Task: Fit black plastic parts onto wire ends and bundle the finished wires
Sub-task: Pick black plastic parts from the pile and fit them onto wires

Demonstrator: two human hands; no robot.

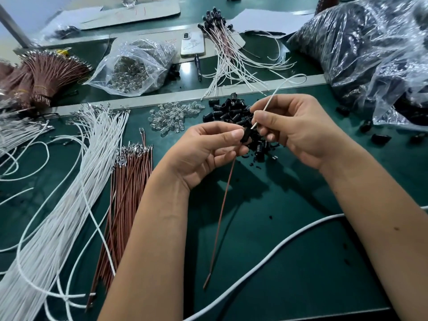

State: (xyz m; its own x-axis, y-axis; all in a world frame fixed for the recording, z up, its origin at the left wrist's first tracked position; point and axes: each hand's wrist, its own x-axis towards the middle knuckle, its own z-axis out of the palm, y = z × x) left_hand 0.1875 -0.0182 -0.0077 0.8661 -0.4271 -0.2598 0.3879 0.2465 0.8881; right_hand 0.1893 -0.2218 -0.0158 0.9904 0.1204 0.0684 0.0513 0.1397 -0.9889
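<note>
Handling: the black part (pixel 246 135) is judged small, light and rigid, best pinched by its sides so the opening stays free. The wires are judged thin, limp and light; each is best held close to its tip, since a longer free length would bend instead of entering.
Left hand (pixel 208 151): seen at frame centre, fingers curled, thumb and forefinger pinched on the black part. A brown wire (pixel 221 212) hangs from this hand down toward the lower centre, its far end resting on the bench (pixel 289 239).
Right hand (pixel 294 133): seen just right of centre, fingers curled, a white wire (pixel 269 101) pinched near its tip. The tip is pointed at the black part and lies just beside it; whether it is already inside cannot be told. The rest of the wire arcs up and to the right.
Spare parts: a black pile (pixel 231 112) is spread on the bench directly behind the hands.
Stock: white wires (pixel 76 172) and brown wires (pixel 129 181) are laid at the left.
Finished wires: a fanned heap (pixel 222 54) is seen at upper centre, not tied.
</note>
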